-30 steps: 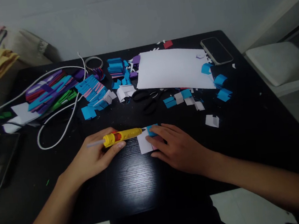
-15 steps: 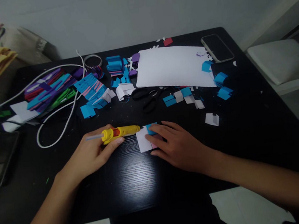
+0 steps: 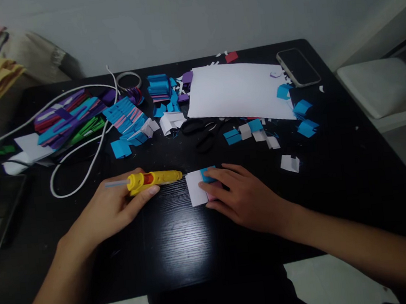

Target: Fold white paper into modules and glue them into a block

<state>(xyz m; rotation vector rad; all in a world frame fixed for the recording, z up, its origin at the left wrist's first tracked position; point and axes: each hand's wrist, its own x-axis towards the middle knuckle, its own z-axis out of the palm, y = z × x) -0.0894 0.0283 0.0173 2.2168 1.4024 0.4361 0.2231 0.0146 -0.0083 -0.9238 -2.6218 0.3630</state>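
My left hand [image 3: 116,202] is closed around a yellow hot glue gun [image 3: 155,178], which lies sideways with its nozzle pointing right. A clear glue stick [image 3: 116,184] juts from its back end. The nozzle stops just short of a white paper square [image 3: 196,189] on the table. On that square's right part sit a blue paper piece [image 3: 207,173] and a pink one [image 3: 211,192], side by side. My right hand [image 3: 243,193] rests over these pieces with fingers spread and stretched, pressing them down; its fingers hide part of them.
Behind my hands lie black scissors [image 3: 205,142], folded blue and white paper pieces [image 3: 232,136] and a large white sheet [image 3: 236,90]. A white cable [image 3: 93,166] loops at left beside colored paper strips [image 3: 69,120]. One phone [image 3: 298,67] lies at the far right corner.
My left hand has drawn the glue gun to the left, so the nozzle has moved off the white paper square's edge. My right hand stays on the paper pieces.
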